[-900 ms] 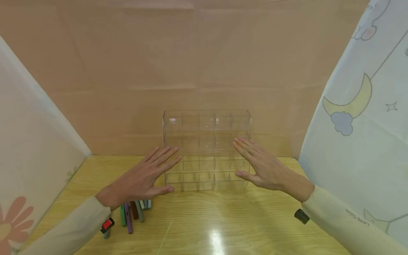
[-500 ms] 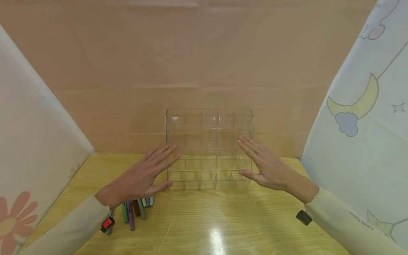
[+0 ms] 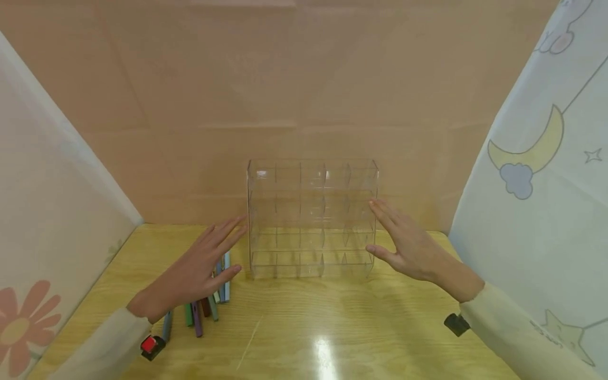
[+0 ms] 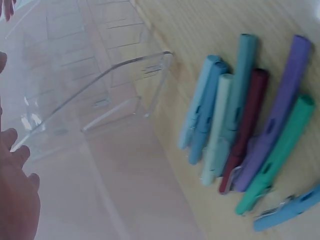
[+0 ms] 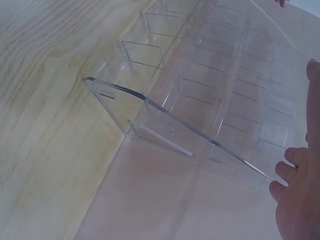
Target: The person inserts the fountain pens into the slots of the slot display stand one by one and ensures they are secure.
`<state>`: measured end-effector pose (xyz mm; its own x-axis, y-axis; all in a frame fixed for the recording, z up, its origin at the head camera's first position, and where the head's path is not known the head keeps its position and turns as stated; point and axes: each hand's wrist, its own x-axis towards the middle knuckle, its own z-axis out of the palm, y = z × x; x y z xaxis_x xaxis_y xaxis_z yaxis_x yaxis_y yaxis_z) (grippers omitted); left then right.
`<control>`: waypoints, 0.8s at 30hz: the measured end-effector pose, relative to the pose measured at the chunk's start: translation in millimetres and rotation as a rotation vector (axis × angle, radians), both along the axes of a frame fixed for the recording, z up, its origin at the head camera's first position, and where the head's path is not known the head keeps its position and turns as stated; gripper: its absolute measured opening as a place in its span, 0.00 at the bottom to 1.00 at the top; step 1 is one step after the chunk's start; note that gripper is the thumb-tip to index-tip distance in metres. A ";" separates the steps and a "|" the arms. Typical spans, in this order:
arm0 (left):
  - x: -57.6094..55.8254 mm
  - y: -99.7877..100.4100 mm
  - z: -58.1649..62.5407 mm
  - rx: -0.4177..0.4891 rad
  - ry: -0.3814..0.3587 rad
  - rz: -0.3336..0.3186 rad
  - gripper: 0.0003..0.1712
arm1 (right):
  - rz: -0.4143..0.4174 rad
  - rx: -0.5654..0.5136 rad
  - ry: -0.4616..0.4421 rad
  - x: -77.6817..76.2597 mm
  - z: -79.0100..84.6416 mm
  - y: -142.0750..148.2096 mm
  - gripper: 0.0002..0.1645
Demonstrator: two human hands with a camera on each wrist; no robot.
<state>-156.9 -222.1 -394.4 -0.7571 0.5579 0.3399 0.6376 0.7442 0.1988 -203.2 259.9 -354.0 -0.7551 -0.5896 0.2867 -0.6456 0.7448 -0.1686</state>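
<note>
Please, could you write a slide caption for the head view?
Left hand and right hand flank a clear rack, with pens lying on the table.

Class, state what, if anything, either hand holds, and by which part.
Nothing is held: the outstretched left hand and right hand flank the clear compartmented rack; whether either touches it cannot be told.

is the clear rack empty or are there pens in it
Empty: the clear rack shows only bare compartments, and the visible pens lie on the table beside it.
</note>
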 end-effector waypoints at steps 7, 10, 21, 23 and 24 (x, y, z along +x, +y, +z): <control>3.0 -10.5 -14.7 0.052 -0.037 0.070 0.46 | -0.051 -0.063 -0.035 0.5 -6.6 10.5 0.57; 3.9 -15.7 -21.5 0.088 -0.037 0.088 0.44 | -0.078 -0.091 -0.060 0.9 -10.2 14.0 0.57; 15.6 -37.9 -40.2 0.235 -0.188 0.200 0.39 | -0.133 -0.259 -0.206 5.1 -34.1 20.9 0.54; 19.0 -43.3 -42.2 0.269 -0.213 0.214 0.39 | -0.140 -0.281 -0.242 5.2 -41.5 20.4 0.54; 20.8 -46.2 -43.5 0.287 -0.221 0.221 0.39 | -0.143 -0.285 -0.255 5.1 -45.4 19.9 0.54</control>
